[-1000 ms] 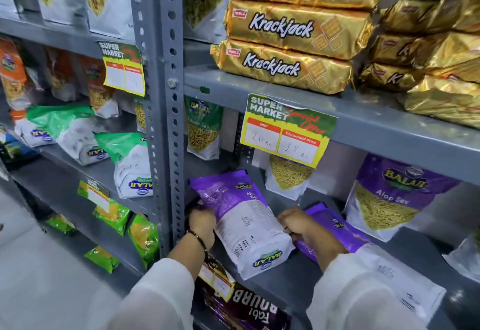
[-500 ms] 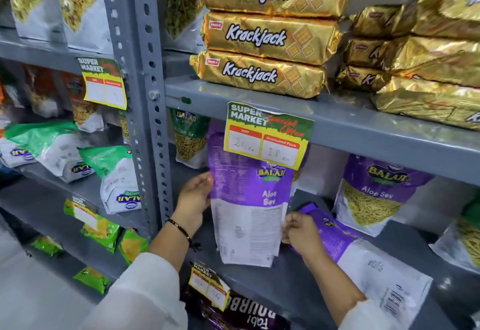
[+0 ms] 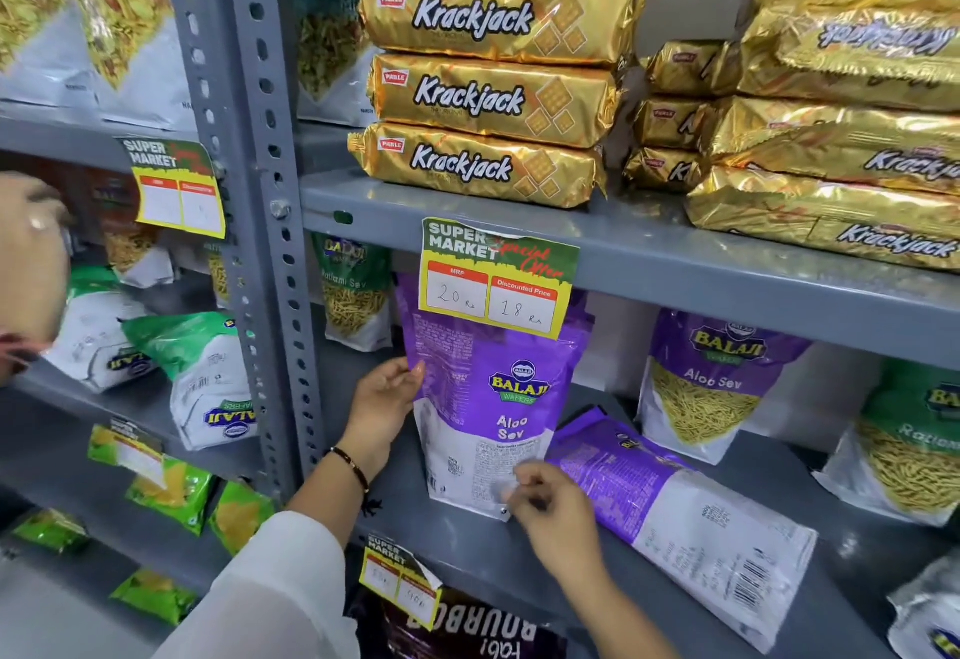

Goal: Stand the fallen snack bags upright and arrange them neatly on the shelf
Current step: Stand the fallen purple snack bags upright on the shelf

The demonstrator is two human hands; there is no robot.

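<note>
1. The purple-and-white plastic Aloo Sev snack bag stands upright on the grey metal shelf, its printed back facing out and its top edge tucked behind the yellow and green paper price tag that hangs from the shelf above.
2. The left hand holds that standing bag's left edge, thumb in front, the other fingers curled behind the plastic (a dark bead bracelet circles the wrist).
3. The right hand is at the bag's lower right corner; its fingers look loosely bent and blurred, so I cannot tell whether they pinch the corner or only touch it.
4. Just right of the standing bag, a second purple-and-white Aloo Sev bag lies flat on the same shelf, back side up, barcode toward the front.
5. Further right and behind it, a third purple Aloo Sev bag stands front-out against the back wall, a green bag beside it.
6. Above the standing bag, gold foil Krackjack packets are stacked three high.
7. Left of it, past the perforated grey upright post, green-and-white bags lie tipped over.
</note>
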